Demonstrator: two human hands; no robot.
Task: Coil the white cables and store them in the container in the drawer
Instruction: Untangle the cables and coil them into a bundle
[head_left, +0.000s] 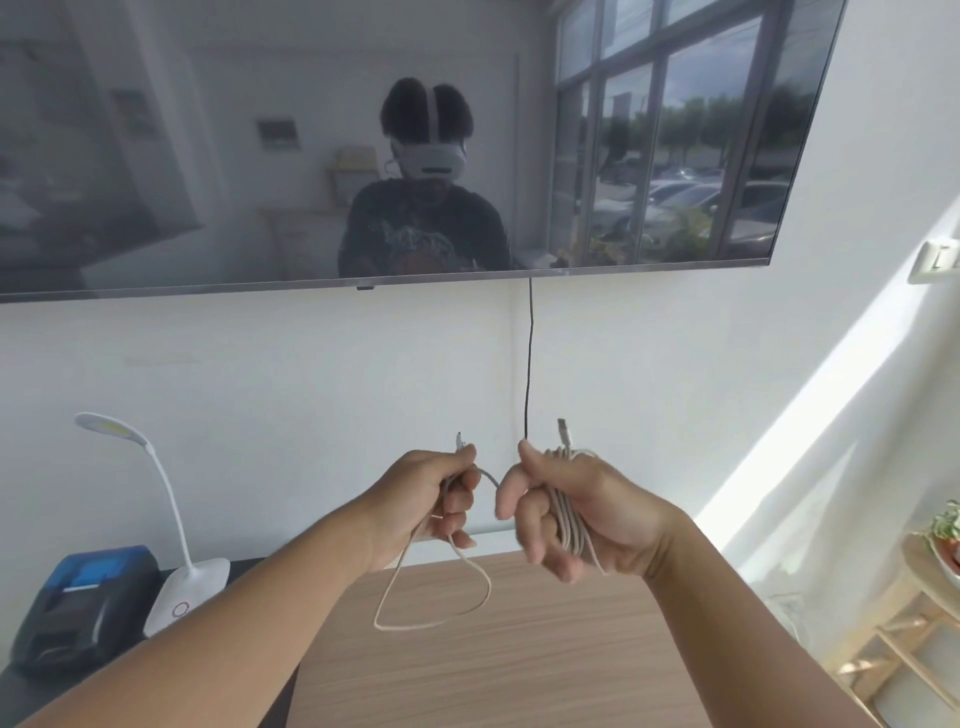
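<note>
Cable coiled around right hand

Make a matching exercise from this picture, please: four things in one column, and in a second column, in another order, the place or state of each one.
Things:
1. white cable
2. desk lamp
3. black cord
4. printer

Places or states:
A. hangs down the wall from under the screen
B. stands at the left, its head bent over
C. dark, with a blue top, at the far left
D. coiled in the right hand, one loose loop hanging from the left hand

Pairs: 1-D, 2-B, 3-A, 4-C
</note>
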